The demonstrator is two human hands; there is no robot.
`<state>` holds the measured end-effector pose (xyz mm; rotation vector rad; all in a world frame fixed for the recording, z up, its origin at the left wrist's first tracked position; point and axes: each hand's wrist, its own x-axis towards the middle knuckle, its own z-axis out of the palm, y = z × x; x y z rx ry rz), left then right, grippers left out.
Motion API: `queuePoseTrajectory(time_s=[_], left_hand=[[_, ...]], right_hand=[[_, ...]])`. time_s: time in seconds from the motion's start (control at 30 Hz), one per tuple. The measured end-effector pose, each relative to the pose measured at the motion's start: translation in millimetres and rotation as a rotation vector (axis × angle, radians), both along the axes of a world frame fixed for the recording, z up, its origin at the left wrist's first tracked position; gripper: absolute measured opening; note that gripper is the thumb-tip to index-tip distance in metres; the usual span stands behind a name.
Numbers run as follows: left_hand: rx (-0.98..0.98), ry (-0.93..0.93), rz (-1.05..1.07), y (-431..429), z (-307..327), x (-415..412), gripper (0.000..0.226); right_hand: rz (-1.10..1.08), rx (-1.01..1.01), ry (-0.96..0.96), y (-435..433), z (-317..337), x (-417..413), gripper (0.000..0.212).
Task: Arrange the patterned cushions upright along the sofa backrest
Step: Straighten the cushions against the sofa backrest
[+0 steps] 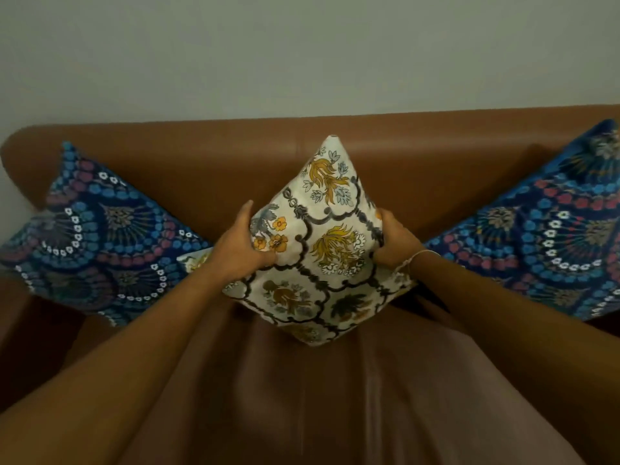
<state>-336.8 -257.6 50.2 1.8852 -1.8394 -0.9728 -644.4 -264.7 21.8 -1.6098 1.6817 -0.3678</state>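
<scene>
A white cushion (322,250) with yellow flowers and grey lattice stands on one corner at the middle of the brown sofa, its top corner against the backrest (419,152). My left hand (241,241) grips its left edge and my right hand (394,241) grips its right edge. A blue patterned cushion (97,239) leans on the backrest at the left, also set on a corner. Another blue patterned cushion (550,233) leans at the right, partly cut off by the frame edge.
The sofa seat (302,397) stretches toward me below the white cushion. The left armrest (16,323) rises at the frame's left edge. A plain pale wall (302,52) stands behind the sofa. A thin bracelet (421,255) circles my right wrist.
</scene>
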Motion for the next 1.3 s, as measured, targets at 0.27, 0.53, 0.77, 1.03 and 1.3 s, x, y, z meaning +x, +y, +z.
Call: queuePoseTrajectory(time_s=[0.27,0.53,0.77,1.03,1.3], left_hand=[[-0.172,-0.041,0.095,0,-31,26,0.072],[-0.289,-0.07,0.101,-11,-18,33,0.068],[-0.376,-0.023,0.08,-8,-32,26,0.06],[-0.273,0.006,0.021,1,-9,47,0.077],[-0.537,-0.202,0.075,1,28,201,0.072]], right_hand=[[-0.037,-0.32,0.061,9,-14,47,0.047],[-0.092,-0.399,0.014,3,10,54,0.049],[-0.178,-0.427,-0.025,13,-4,64,0.049],[-0.214,-0.566,-0.036,23,18,86,0.076],[0.125,-0.784,-0.056,28,38,244,0.077]])
